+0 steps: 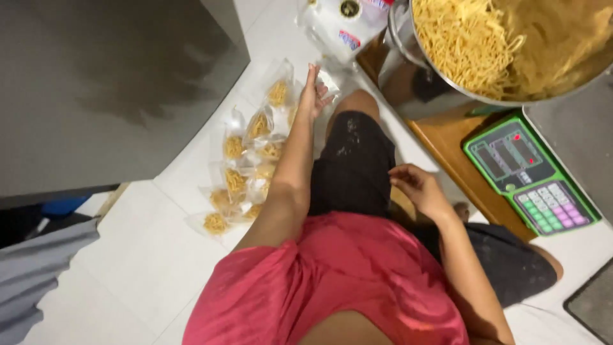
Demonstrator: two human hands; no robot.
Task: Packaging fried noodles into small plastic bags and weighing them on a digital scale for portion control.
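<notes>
I sit on a white tiled floor in a red shirt and black shorts. My left hand (314, 94) reaches far forward and pinches a small clear bag (328, 82) beside my knee. Just left of it lie several clear bags of yellow noodles (246, 167), strewn in a row on the tiles. My right hand (416, 185) hovers over my right thigh with its fingers loosely curled and nothing in it. A big steel bowl (440, 75) heaped with yellow noodles (469, 38) stands at the upper right.
A green digital scale with a keypad (531, 174) rests on a low wooden board (456, 167) to my right. A large clear plastic packet (341, 25) lies ahead. A dark grey wall or cabinet (108, 83) fills the left. Grey cloth (38, 268) lies lower left.
</notes>
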